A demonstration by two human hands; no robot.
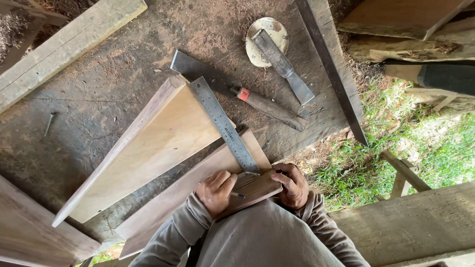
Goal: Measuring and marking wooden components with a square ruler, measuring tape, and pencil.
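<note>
- Head view: my left hand (216, 190) grips a pencil (236, 195), tip at the square (225, 124) on the board (198, 190).
- My right hand (292, 184) clamps the square's stock against the board's end, nearest me on the bench (99, 94).

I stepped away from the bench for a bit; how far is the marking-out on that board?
Done: the try square lies across the board. In hand: the left hand holds a pencil by the blade, and the right hand steadies the stock. Left: no line shows yet; the chisels lie untouched.
</note>
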